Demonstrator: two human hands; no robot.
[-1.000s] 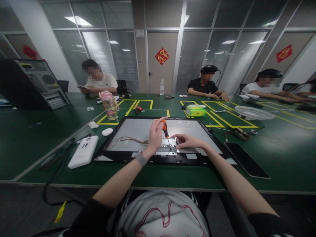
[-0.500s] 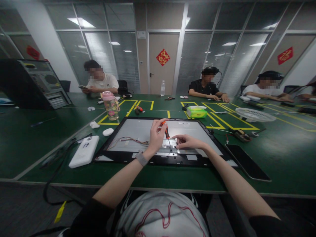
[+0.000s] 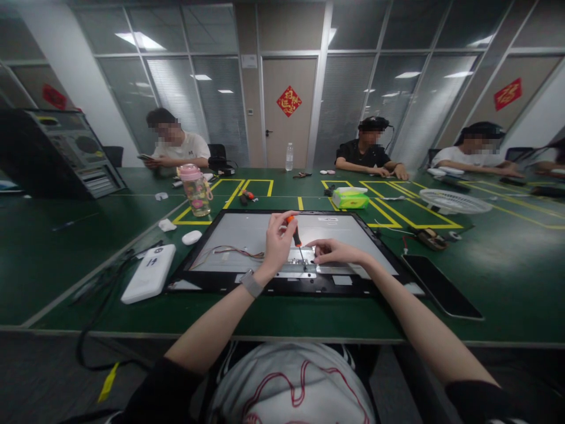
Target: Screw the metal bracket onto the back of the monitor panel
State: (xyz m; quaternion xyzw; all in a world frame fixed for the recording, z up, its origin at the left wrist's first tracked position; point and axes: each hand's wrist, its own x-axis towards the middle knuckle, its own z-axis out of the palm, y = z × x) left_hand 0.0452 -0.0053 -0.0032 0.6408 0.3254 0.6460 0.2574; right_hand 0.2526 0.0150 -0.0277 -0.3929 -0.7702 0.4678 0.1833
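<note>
A flat display panel [image 3: 238,229] with a black frame and silver-grey back lies on the green table. My left hand [image 3: 279,240] is closed on the orange-and-black handle of a screwdriver [image 3: 297,235]. Its shaft slants down, the tip at a small metal bracket [image 3: 296,259] near the panel's front edge. Close by on the right, my right hand [image 3: 333,251] has its fingers bent down at the bracket beside the shaft. Whether these fingers pinch a small part is hidden. Thin cables [image 3: 238,250] run across the panel to the left of the bracket.
Left of the panel lie a white power bank [image 3: 150,274] and a white oval case [image 3: 192,237], with a pink-lidded bottle [image 3: 194,191] behind. A black phone [image 3: 441,287] lies right, a green tissue pack [image 3: 350,198] beyond the panel. Several people sit across the table.
The view has shifted very slightly. Both hands and the screwdriver keep nearly the same place on the panel.
</note>
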